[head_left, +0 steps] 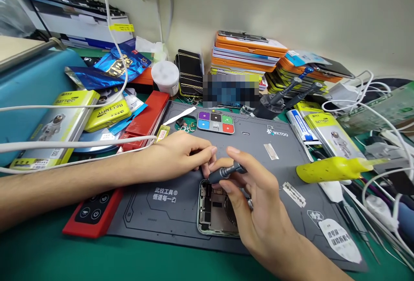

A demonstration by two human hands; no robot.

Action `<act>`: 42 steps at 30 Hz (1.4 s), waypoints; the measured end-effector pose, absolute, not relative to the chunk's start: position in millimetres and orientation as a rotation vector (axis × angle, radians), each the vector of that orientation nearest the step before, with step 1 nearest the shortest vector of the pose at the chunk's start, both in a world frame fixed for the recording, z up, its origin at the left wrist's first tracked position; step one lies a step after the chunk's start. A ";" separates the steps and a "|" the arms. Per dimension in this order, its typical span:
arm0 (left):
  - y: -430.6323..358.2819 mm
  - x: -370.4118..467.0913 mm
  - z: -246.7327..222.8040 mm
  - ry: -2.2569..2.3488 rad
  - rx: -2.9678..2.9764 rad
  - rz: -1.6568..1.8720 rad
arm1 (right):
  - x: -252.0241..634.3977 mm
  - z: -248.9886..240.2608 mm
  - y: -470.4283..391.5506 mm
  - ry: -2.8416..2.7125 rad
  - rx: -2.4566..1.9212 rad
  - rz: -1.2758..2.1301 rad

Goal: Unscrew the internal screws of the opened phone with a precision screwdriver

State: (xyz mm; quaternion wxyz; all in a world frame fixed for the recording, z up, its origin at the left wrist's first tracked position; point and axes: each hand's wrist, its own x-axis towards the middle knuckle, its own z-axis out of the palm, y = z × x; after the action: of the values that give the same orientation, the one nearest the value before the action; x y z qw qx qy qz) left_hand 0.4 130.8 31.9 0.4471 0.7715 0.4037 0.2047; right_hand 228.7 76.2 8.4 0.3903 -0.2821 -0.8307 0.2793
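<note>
- A dark screwdriver (226, 172) is gripped by the right hand (255, 203), closed around its shaft with the forefinger laid over the top; its tip is hidden behind the fingers of the left hand (181, 153), so it cannot be told whether it is seated in a screw.
- The left hand is closed in a pinch at the top edge of the opened phone (215, 207), touching the driver's front end; what is pinched, if anything, cannot be made out.
- The opened phone lies directly beneath the right hand, on the grey work mat (155, 212), with its inner parts exposed.
- A slip of the tip is judged the main risk: if the driver is tilted or pressed off-centre, a screw head could be stripped or the exposed parts below the hand scratched.
- A freed screw could be lost on the mat if it is not carried to the coloured screw tray (215, 122), just beyond the left hand.
- A razor blade (294, 194) lies loose just to the right of the right hand; the wrist could be cut if it is swept outward.
- White cables (77, 145) cross the left forearm and could be snagged, jolting the pinch.
</note>
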 end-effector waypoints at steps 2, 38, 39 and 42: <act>131.4 1.2 32.1 1.004 1.904 0.504 | 228.7 8.6 75.7 -2.112 -0.716 0.691; 130.3 1.0 26.4 1.015 1.924 0.520 | 222.0 19.1 78.8 -2.275 -0.636 0.373; 130.3 1.1 26.2 1.022 1.926 0.520 | 221.3 18.3 78.2 -2.275 -0.633 0.348; 130.5 1.0 25.5 1.046 1.937 0.510 | 219.6 17.3 77.0 -2.277 -0.623 0.293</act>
State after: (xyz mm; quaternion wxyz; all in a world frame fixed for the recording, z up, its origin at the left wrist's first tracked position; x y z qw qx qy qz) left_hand 1.0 130.5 25.5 0.4269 0.7752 0.4185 0.2040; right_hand 219.6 77.0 17.3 0.3721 -0.2432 -0.8884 0.1145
